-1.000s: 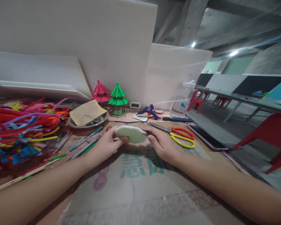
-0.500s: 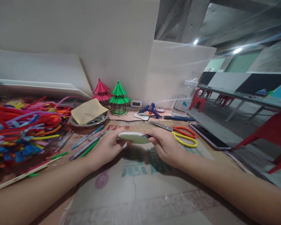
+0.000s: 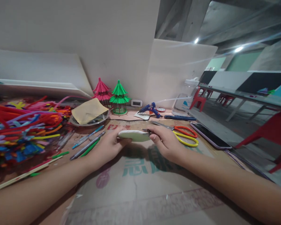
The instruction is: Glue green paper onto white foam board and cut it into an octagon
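My left hand point(image 3: 110, 143) grips the left end of a thick, pale green-white round disc point(image 3: 135, 136), thumb in front of it and fingers behind. The disc is tilted and held above the cardboard sheet point(image 3: 140, 190). At the disc's right edge, my right hand point(image 3: 165, 140) pinches a small dark metal blade point(image 3: 145, 130). Its tip points left, near the disc's upper rim; whether it touches cannot be made out. Most of the blade is hidden in the fingers. A small white scrap point(image 3: 79, 196) lies on the cardboard's left side.
Scissors point(image 3: 185, 140) and a phone point(image 3: 210, 135) lie right. Behind are a glue gun point(image 3: 152, 109), a bottle point(image 3: 184, 97), a small clock point(image 3: 136, 102) and a green pagoda model point(image 3: 119, 98). Left are pens point(image 3: 87, 146), a dish point(image 3: 105, 117) and pipe cleaners point(image 3: 21, 131).
The blade tip in my right hand has moved up from the disc's face to its upper rim. A white scrap that hung below the disc by my left thumb no longer shows there.
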The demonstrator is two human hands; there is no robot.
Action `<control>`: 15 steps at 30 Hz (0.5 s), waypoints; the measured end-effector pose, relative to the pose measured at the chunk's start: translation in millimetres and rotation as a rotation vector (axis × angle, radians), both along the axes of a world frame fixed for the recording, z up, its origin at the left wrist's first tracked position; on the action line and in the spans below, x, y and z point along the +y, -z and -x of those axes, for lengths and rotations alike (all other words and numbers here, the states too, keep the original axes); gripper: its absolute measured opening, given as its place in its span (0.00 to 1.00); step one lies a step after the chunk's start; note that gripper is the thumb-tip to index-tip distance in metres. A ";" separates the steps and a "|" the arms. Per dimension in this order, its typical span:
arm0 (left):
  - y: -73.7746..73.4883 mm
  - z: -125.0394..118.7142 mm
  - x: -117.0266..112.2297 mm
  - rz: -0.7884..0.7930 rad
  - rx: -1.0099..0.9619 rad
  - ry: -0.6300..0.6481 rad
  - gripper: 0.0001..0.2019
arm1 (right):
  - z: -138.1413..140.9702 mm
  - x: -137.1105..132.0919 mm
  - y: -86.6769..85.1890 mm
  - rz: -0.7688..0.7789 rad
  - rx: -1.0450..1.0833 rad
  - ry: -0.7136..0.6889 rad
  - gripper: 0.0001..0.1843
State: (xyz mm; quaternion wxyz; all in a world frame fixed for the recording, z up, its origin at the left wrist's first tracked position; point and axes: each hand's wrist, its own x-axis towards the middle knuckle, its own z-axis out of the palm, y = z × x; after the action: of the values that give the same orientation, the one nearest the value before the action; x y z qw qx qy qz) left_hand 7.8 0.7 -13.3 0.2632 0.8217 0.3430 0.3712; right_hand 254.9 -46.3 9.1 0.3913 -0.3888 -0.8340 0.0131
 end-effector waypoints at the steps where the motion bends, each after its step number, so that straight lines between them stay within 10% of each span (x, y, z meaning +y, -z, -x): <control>1: 0.9 0.8 0.0 -0.017 0.014 -0.001 0.06 | 0.3 -1.6 -1.9 0.002 -0.034 -0.010 0.20; 15: -4.7 0.6 -4.8 -0.067 0.048 -0.002 0.05 | 3.5 -8.5 -6.7 -0.049 -0.070 -0.008 0.17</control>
State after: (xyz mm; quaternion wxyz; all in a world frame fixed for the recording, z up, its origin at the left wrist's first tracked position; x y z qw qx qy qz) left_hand 7.2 -4.1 -8.6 0.2266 0.8384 0.3376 0.3630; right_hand 251.4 -54.8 15.8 0.3711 -0.3760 -0.8488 -0.0196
